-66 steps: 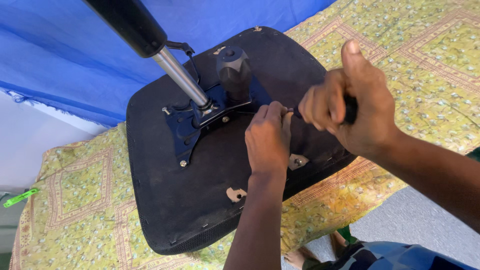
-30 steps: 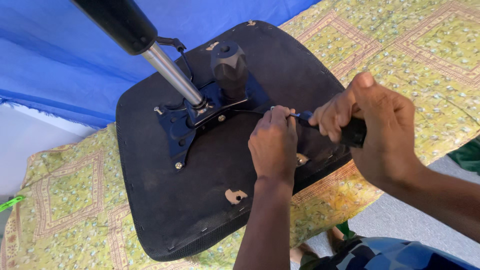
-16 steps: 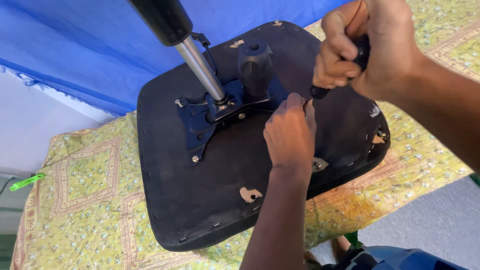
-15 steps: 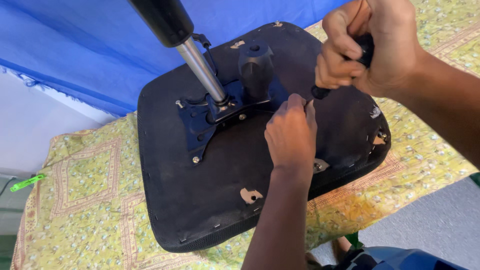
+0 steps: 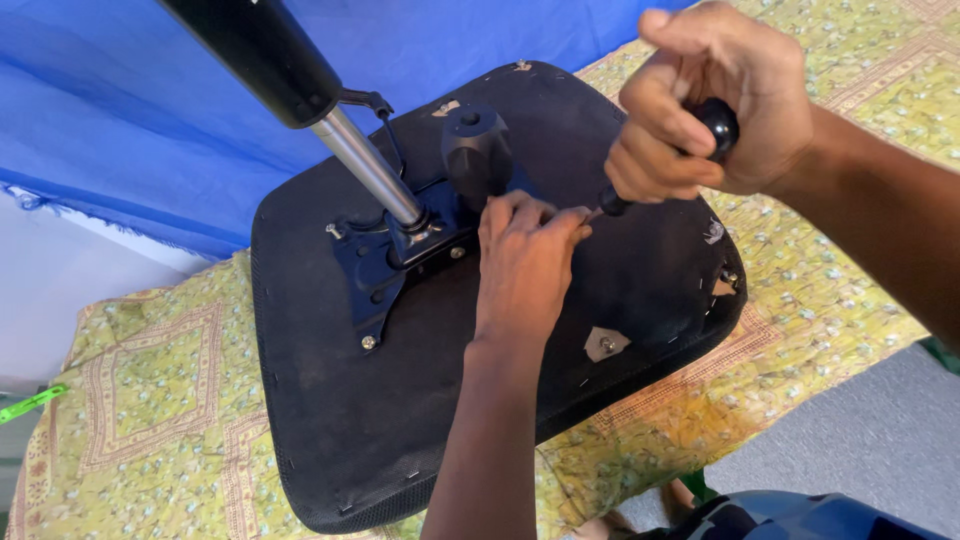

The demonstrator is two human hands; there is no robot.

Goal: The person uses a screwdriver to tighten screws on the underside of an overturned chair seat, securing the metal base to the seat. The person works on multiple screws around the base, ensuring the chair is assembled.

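An upturned black office-chair seat [image 5: 330, 420] lies on a yellow patterned cloth [image 5: 140, 420]. A dark blue metal mechanism plate [image 5: 375, 270] is bolted to its underside, with a chrome gas-lift column [image 5: 365, 165] and a black knob [image 5: 475, 150] rising from it. My right hand [image 5: 705, 100] grips the black handle of a screwdriver [image 5: 700, 135], its shaft slanting down toward the plate's right edge. My left hand [image 5: 525, 260] rests on the seat there, fingers pinched around the screwdriver's tip; what lies under the fingers is hidden.
A blue tarp [image 5: 130, 130] hangs behind the seat. Metal brackets with screws [image 5: 603, 343] sit near the seat's right rim. A green object [image 5: 30, 403] lies at the far left. Grey floor [image 5: 860, 450] shows at lower right, and blue clothing [image 5: 790, 515] at the bottom.
The right hand with the screwdriver has risen from beside the left hand to up and right of it, the tool now steeper. The left hand stays at the plate's edge.
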